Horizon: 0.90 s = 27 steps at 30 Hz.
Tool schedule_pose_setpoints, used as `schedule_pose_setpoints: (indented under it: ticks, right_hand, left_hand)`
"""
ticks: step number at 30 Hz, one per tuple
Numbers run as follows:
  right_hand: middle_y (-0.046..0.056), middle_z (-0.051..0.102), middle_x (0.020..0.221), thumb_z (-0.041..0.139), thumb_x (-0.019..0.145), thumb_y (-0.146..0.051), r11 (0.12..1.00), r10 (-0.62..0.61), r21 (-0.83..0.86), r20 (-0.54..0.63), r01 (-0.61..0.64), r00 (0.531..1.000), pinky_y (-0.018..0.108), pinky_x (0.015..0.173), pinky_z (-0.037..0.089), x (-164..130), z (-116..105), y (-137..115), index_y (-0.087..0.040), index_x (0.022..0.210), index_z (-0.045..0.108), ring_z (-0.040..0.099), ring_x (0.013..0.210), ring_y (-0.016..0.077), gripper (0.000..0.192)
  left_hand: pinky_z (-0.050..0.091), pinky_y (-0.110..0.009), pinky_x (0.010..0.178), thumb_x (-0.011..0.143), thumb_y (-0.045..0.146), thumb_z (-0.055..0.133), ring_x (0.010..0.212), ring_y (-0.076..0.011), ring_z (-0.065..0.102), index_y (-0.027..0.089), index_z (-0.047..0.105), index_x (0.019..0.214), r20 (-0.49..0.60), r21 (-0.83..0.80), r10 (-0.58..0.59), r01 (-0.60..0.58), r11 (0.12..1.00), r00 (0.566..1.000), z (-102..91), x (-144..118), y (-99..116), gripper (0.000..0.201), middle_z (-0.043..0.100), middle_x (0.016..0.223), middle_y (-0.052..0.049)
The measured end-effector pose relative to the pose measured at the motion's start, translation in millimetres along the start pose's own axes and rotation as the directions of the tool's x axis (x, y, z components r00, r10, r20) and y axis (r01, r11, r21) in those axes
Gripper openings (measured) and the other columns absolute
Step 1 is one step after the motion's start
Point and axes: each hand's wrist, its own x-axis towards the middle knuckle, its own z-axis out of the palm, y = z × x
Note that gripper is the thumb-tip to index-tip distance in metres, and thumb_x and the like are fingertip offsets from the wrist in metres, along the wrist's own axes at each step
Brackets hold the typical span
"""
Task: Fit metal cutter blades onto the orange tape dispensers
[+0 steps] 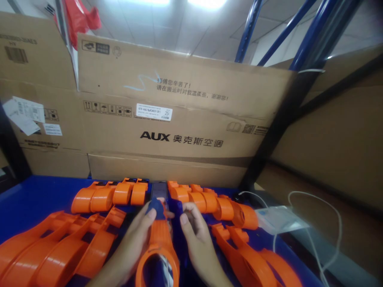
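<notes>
My left hand (140, 224) is closed around the upper end of an orange plastic part with a large ring (158, 235). The ring hangs toward me at the bottom of the view. Under my left thumb, at the top of that part, sits a dark blue piece (157, 208). Just to the right, my right hand (197, 231) has its thumb and fingers curled at a dark blue strip-like piece (176, 209). That piece blends with the blue surface, so its shape is unclear. A dark flat rectangular object (159, 190) lies just beyond my hands.
Rows of similar orange parts lie on the blue tabletop (61, 185) at left (60, 247) and right (206, 201). A clear plastic bag (281, 219) and a white cable (339, 223) are at right. A large cardboard panel (185, 159) stands behind, beside dark rack posts (269, 131).
</notes>
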Motion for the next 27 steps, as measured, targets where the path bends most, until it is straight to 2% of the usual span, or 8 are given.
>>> schedule_pose_setpoints:
  ticks: [3,6,10,17,27]
  right_hand:
    - [0.003,0.067,0.091,0.063,0.092,-0.047,1.000,0.006,-0.005,0.002,-0.006,1.000,0.030,0.075,0.054,-0.1,-5.3,-0.6,-0.024,0.101,0.058,0.065,0.084,0.0210,0.025]
    - [0.007,0.071,0.107,0.071,0.087,-0.042,0.999,-0.049,-0.020,0.000,0.049,0.999,0.037,0.091,0.053,1.7,-13.7,-2.1,-0.024,0.106,0.064,0.067,0.103,0.0262,0.027]
    - [0.010,0.072,0.120,0.072,0.087,-0.037,0.993,-0.114,-0.041,0.031,0.115,0.993,0.047,0.105,0.047,5.0,-22.8,-4.0,-0.024,0.108,0.070,0.064,0.117,0.0300,0.025]
    - [0.011,0.072,0.123,0.077,0.083,-0.036,0.984,-0.138,-0.103,0.048,0.142,0.989,0.050,0.107,0.047,6.6,-21.7,-5.8,-0.025,0.107,0.074,0.064,0.119,0.0305,0.027]
    - [0.010,0.071,0.122,0.076,0.084,-0.030,0.984,-0.145,-0.096,0.051,0.149,0.988,0.048,0.107,0.046,7.7,-21.2,-4.0,-0.025,0.106,0.073,0.064,0.118,0.0290,0.024]
  left_hand:
    - [0.046,-0.045,0.105,0.088,0.039,0.070,0.123,-0.0327,0.062,0.024,0.069,0.122,0.040,-0.005,0.012,-0.012,1.000,0.999,-4.8,1.0,-5.7,0.037,0.074,0.124,-0.010]
    - [0.041,-0.044,0.110,0.087,0.033,0.071,0.129,-0.0313,0.058,0.027,0.065,0.126,0.022,0.027,0.026,-0.026,0.999,0.999,-8.1,1.2,-7.3,0.040,0.068,0.133,-0.008]
    - [0.036,-0.041,0.113,0.083,0.025,0.075,0.136,-0.0297,0.050,0.029,0.061,0.131,0.029,0.137,0.131,-0.134,0.981,0.991,-6.9,1.1,-3.0,0.050,0.063,0.139,-0.007]
    - [0.045,-0.039,0.103,0.077,0.024,0.081,0.126,-0.0294,0.057,0.029,0.066,0.126,-0.003,0.223,0.195,-0.190,0.956,0.981,-7.0,2.9,0.9,0.051,0.067,0.133,-0.007]
    - [0.047,-0.036,0.099,0.079,0.023,0.080,0.128,-0.0280,0.056,0.030,0.064,0.126,0.013,0.246,0.171,-0.169,0.954,0.985,-7.6,0.9,1.4,0.050,0.066,0.134,-0.006]
